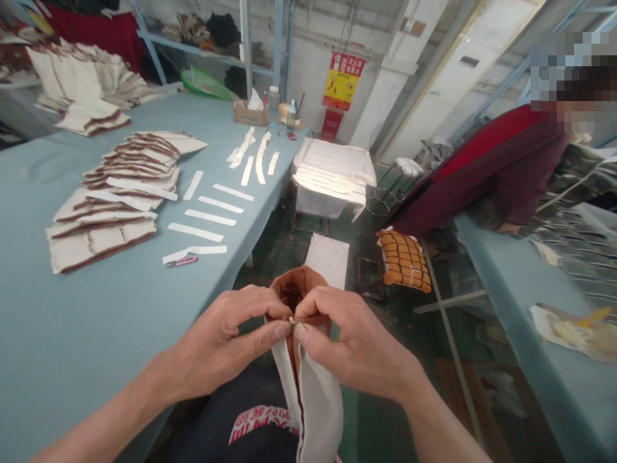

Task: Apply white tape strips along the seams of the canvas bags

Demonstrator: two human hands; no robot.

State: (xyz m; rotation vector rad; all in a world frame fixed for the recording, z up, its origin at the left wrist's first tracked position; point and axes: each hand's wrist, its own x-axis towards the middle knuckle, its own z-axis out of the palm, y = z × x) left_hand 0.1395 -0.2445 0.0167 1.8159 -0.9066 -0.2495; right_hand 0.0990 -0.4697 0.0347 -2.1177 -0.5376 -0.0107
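Note:
A sewn piece of cloth (321, 402), cream on one face and rust brown on the other, hangs in front of my body. Its top end curls round into a loop with the brown side showing. My left hand (241, 331) pinches one side of its seam edge between thumb and forefinger. Right beside it, my right hand (344, 334) pinches the other side the same way. The thumb tips nearly meet, and a small pale bit of thread or seam shows between them. Below the hands the two edges hang slightly apart.
On the blue-green table (29, 334) at left lie stacked cream-and-brown pieces (130, 173), white strips (207, 217) and a pink cutter (183, 261). Folded white cloth (332, 168) sits on a stand ahead. A co-worker (482, 154) leans over the right-hand table (511, 276), near a cushioned stool (405, 259).

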